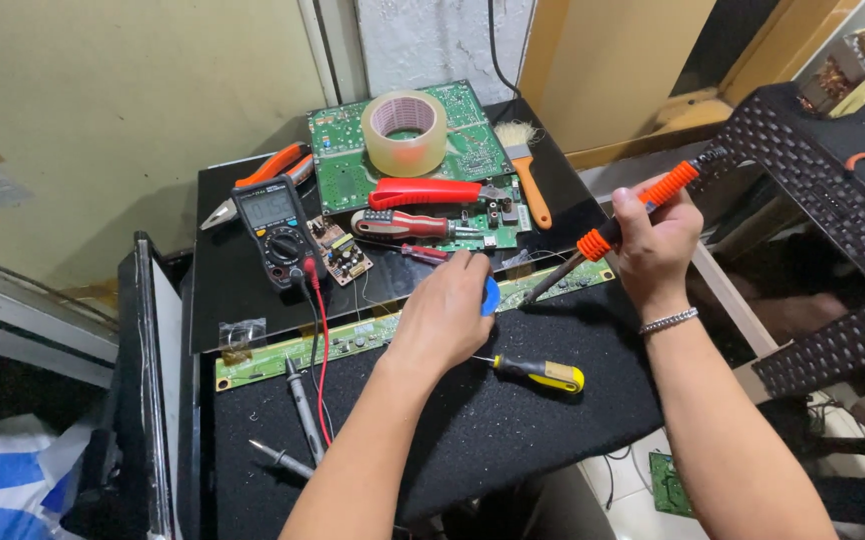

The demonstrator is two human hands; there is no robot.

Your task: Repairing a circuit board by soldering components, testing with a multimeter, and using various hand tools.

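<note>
Multimeter (275,228) sat far left on the black surface, probes (303,410) lying below it. Then the left hand (443,310), fingers curled around a small blue piece (492,296) over the long green strip board (353,340). Right hand (656,243) was clenched on the orange-gripped soldering iron (613,235), tip angled down at that board.

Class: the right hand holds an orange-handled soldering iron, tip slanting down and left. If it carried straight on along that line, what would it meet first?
Probably the long green circuit strip, just beside the left hand. The right hand already has the soldering iron's tip almost on it, though depth is unclear.
</note>
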